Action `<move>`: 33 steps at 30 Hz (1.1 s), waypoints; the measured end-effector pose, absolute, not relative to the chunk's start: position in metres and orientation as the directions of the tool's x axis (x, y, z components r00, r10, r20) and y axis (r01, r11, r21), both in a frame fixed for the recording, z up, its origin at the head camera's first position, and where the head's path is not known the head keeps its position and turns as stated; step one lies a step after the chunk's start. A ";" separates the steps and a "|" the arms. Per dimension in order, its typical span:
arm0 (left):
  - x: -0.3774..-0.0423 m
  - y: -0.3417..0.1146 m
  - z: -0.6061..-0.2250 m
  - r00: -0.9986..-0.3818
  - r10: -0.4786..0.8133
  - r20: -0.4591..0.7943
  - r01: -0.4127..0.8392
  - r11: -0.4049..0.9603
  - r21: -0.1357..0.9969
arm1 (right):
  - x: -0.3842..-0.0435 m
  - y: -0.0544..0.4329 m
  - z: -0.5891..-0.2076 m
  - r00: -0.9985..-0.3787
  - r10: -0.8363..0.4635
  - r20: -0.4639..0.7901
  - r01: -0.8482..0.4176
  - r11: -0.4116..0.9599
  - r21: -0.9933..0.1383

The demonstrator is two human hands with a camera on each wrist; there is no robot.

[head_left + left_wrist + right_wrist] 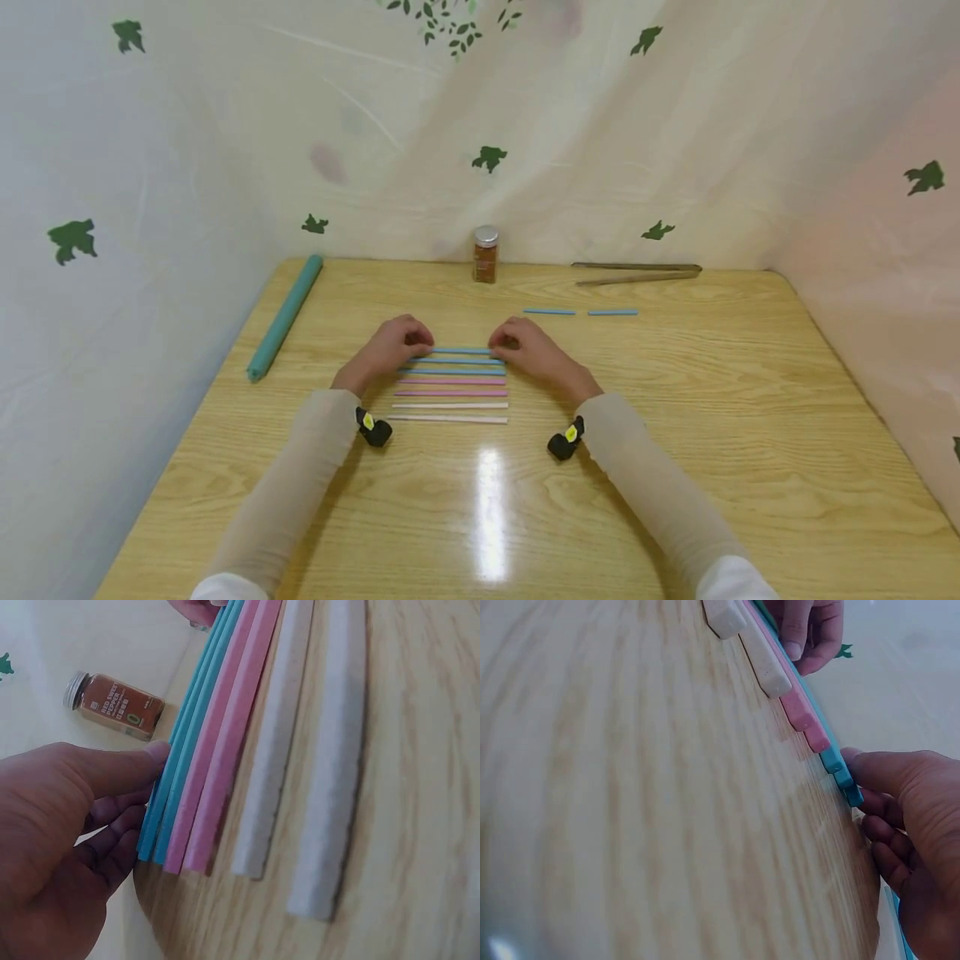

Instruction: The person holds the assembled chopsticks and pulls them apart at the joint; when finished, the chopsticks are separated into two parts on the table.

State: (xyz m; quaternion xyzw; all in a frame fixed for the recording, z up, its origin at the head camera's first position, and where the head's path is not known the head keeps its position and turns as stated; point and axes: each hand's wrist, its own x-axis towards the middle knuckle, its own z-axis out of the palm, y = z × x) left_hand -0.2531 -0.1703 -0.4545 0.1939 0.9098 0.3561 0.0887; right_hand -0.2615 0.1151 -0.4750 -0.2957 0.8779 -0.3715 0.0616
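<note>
Several thin sticks lie side by side on the table, running left to right. White sticks (450,419) are nearest, pink sticks (450,392) come in the middle, and blue sticks (453,372) are farthest. At the left end of the farthest blue stick (461,351), my left hand (390,343) pinches it between thumb and fingers. My right hand (536,348) pinches that same stick's right end. In the right wrist view, the right thumb (885,769) lies against the blue end. The left thumb (124,769) presses the outermost blue stick in the left wrist view.
Beyond my hands stands a spice jar (486,257) labelled red sweet pepper. Two short blue pieces (550,312) lie end to end behind my right hand. Metal tongs (637,273) rest along the back edge, and a green roll (285,321) lies at the left edge.
</note>
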 end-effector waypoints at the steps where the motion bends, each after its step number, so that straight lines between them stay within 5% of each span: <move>1: -0.253 -0.170 -0.455 -0.907 0.420 -0.019 0.299 0.675 0.675 | -0.262 0.115 -0.475 -0.814 -0.569 0.117 -0.485 0.553 -0.678; 13: -0.252 -0.165 -0.450 -0.910 0.413 0.014 0.313 0.667 0.676 | -0.256 0.112 -0.467 -0.852 -0.517 0.080 -0.417 0.580 -0.699; 20: -0.254 -0.151 -0.431 -0.874 0.486 0.007 0.385 0.683 0.620 | -0.253 0.110 -0.453 -0.886 -0.432 0.167 -0.421 0.602 -0.679; 33: -0.254 -0.127 -0.423 -0.834 0.549 0.060 0.493 0.691 0.529 | -0.251 0.105 -0.441 -0.828 -0.508 0.239 -0.531 0.571 -0.626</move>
